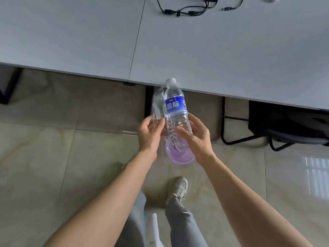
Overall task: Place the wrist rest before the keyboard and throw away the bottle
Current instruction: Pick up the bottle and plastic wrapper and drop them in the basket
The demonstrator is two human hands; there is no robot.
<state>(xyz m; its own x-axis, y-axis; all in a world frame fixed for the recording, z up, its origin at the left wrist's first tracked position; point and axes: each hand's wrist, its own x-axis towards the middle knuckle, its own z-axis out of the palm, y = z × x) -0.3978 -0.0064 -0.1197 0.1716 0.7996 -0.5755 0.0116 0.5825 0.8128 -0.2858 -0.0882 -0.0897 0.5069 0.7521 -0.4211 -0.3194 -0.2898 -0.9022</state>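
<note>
A clear plastic bottle (175, 106) with a blue label and a white cap is held upright in the air just in front of the desk edge. My right hand (195, 138) grips its lower part, thumb in front and fingers behind. My left hand (149, 134) pinches a clear plastic bag (157, 104) that stands up beside the bottle on its left. Right under both hands, a small purple bin (179, 158) sits on the floor, partly hidden by the bottle and bag. No wrist rest or keyboard is in view.
A grey desk (213, 50) spans the top, with black cables (185, 9) at the far edge. Under it stand black desk legs (149, 100) and a black chair (288, 125) at the right. My shoe (179, 190) stands on the tiled floor (53, 148).
</note>
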